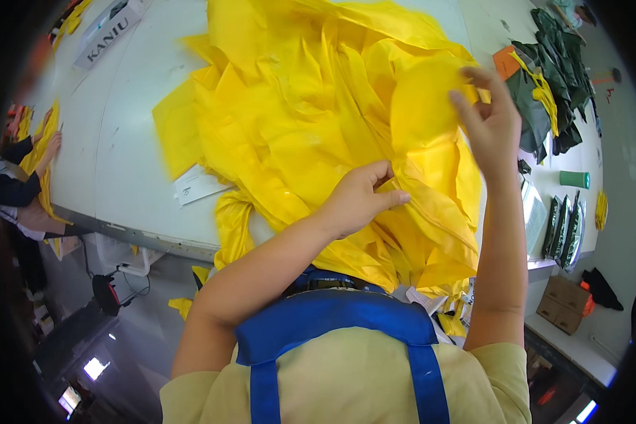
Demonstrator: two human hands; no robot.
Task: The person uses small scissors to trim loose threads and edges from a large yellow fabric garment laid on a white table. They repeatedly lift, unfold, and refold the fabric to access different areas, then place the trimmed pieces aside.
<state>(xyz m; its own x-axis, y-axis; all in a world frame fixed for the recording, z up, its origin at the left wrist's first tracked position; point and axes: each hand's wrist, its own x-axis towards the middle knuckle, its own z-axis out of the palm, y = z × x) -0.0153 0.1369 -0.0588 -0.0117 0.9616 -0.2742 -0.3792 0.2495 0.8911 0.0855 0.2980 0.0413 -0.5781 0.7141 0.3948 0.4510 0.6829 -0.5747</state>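
Note:
A large, crumpled heap of smooth yellow fabric [283, 134] covers the middle of the table and hangs over its near edge toward my body. My left hand [360, 200] pinches a fold of it between thumb and fingers, low and right of the heap's middle. Higher up on the right, my right hand [493, 124] is beside a raised flap of the same fabric. Its thumb and forefinger are apart and curved, with yellow showing behind the fingers; the flap is slightly blurred. A white paper [196, 186] sticks out from under the fabric's left side.
At far left a co-worker's hands [52, 145] hold yellow fabric at the white table's [131, 141] edge. A white box [108, 32] stands at the back left. On the right are dark green fabric [555, 78], a green cylinder [574, 179] and dark packets [564, 226]. Cardboard boxes [563, 304] sit lower right.

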